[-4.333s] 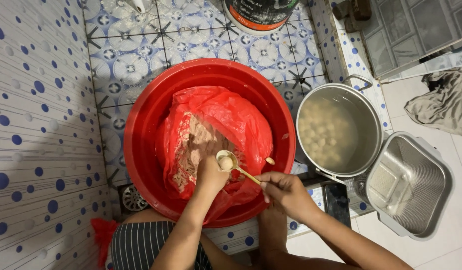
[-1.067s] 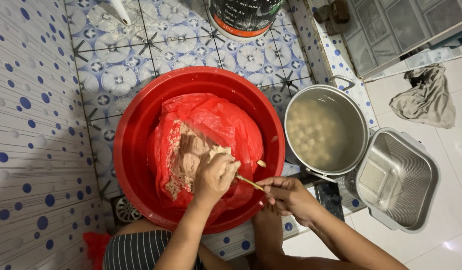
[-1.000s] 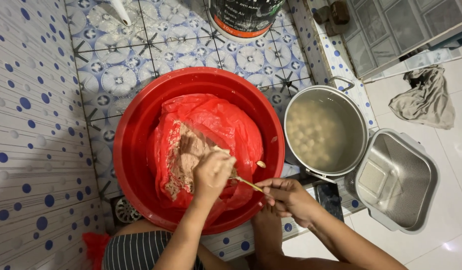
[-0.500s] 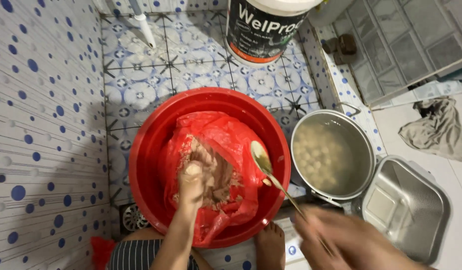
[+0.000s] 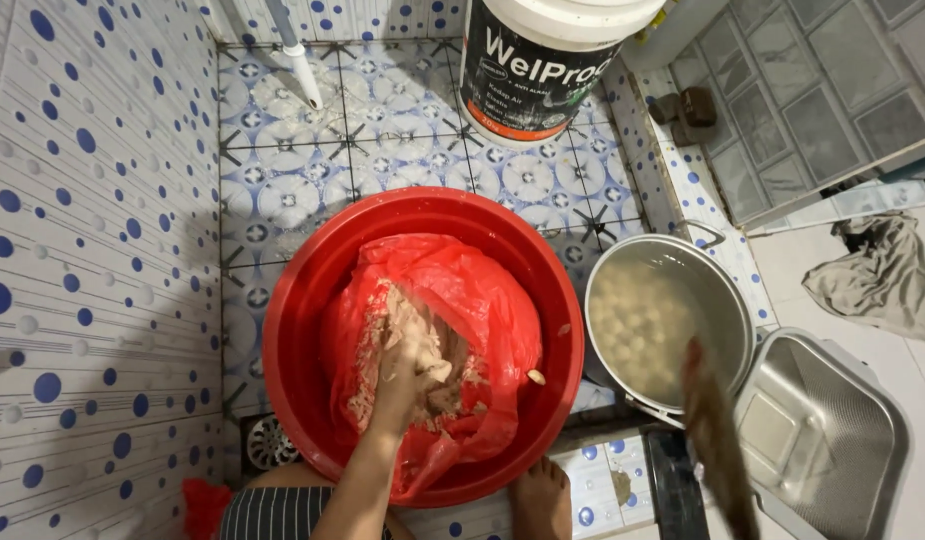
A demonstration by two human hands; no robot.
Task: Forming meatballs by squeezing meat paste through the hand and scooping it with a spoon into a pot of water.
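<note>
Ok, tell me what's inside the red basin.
The red basin holds a red plastic bag of pale, lumpy paste. The left hand is pressed into it, fingertips buried. The basin's bottom is covered by the bag.

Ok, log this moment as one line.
left hand: in paste, red bag, red basin | right hand: blurred beside pot of pale balls

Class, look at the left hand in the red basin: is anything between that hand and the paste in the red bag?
Nothing visible. The left hand is already pressed into the pale paste inside the open red bag, which lines the red basin. The bag's mouth is spread wide, so no plastic covers the paste.
</note>
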